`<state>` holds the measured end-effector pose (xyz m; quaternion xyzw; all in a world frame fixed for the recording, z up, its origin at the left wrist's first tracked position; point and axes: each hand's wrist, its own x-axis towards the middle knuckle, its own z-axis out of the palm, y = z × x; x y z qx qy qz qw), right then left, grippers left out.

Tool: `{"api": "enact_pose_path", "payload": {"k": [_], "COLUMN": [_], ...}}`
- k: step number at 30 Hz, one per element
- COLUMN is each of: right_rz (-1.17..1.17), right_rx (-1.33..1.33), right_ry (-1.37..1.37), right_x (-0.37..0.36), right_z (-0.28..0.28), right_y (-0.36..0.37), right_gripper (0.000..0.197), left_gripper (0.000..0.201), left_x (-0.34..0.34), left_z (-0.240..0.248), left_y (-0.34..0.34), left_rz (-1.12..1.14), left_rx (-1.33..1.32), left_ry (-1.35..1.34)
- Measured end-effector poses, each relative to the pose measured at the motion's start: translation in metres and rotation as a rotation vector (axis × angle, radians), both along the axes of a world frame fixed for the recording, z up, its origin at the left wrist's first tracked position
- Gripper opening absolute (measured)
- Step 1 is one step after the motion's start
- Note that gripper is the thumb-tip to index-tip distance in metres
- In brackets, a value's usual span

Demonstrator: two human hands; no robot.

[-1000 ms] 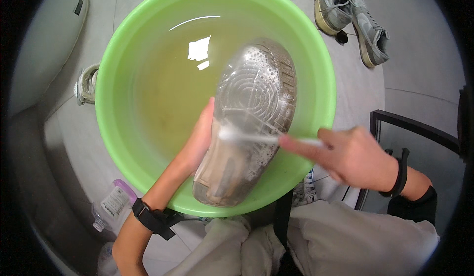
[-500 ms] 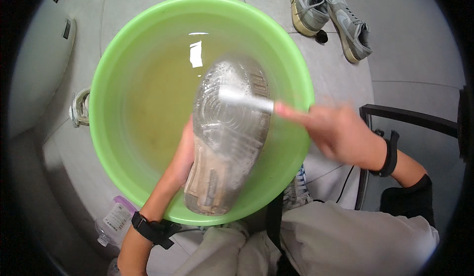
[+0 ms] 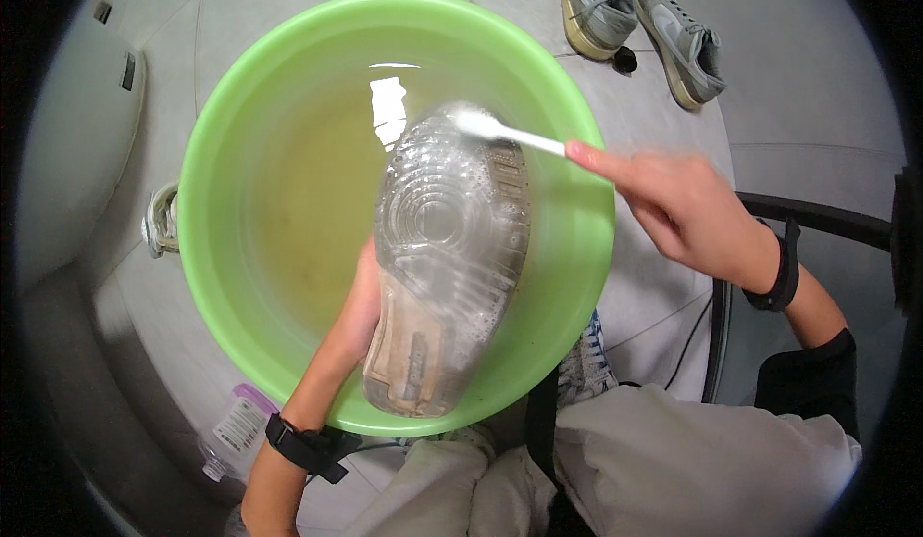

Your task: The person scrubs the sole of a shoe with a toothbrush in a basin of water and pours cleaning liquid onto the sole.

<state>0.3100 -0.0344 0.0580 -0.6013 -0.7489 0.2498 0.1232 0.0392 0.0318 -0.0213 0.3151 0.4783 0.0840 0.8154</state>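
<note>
A shoe (image 3: 433,258) is held sole up over the green basin (image 3: 197,152), its toe pointing away from me. The front of the sole is wet and covered with foam; the heel part looks tan. My left hand (image 3: 363,297) grips the shoe from its left side, with most of the fingers hidden behind it. In my right hand (image 3: 678,210) is a white brush (image 3: 524,138), held by the end of its handle. Its blurred head rests on the toe end of the sole. Yellowish water (image 3: 308,181) lies in the basin below.
A pair of grey sneakers (image 3: 596,8) stands on the tiled floor at the far right, beside a small dark round object (image 3: 624,60). A clear bottle with a purple part (image 3: 236,431) lies at the near left. Another shoe (image 3: 162,220) is left of the basin. A black frame (image 3: 817,215) stands right.
The brush has moved from the middle of the front sole up to the toe, and my right hand has shifted away from me and slightly right. My left hand keeps its grip on the shoe.
</note>
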Motion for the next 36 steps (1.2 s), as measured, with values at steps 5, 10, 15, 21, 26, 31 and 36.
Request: {"api": "enact_pose_path", "payload": {"k": [5, 10, 15, 21, 26, 31, 36], "right_rz": [0.141, 0.086, 0.207, 0.059, 0.165, -0.094, 0.048], "right_rx": [-0.207, -0.089, -0.076, -0.158, -0.257, -0.083, -0.280], "right_ry": [-0.124, -0.056, -0.096, -0.030, 0.019, 0.135, 0.190], "right_x": [0.005, 0.015, 0.010, 0.011, -0.004, 0.003, 0.002], "right_z": [0.017, 0.009, 0.011, 0.002, 0.008, 0.002, 0.004], "right_y": [-0.031, -0.016, -0.018, -0.033, -0.042, -0.037, -0.049], "right_gripper": [0.072, 0.071, 0.067, 0.069, 0.067, 0.069, 0.067], "left_gripper": [0.059, 0.046, 0.051, 0.048, 0.057, 0.057, 0.058], "left_x": [-0.004, -0.009, -0.010, -0.006, -0.021, -0.009, -0.008], "left_z": [0.000, -0.004, 0.000, 0.000, -0.006, -0.009, -0.007], "left_y": [-0.002, -0.004, -0.003, -0.003, -0.007, -0.005, -0.002], "left_rz": [-0.018, 0.038, 0.044, 0.066, 0.057, 0.038, -0.045], "left_rx": [0.079, -0.010, -0.055, -0.120, 0.040, 0.035, 0.100], "left_ry": [-0.013, -0.047, 0.003, -0.056, 0.022, 0.003, 0.022]}}
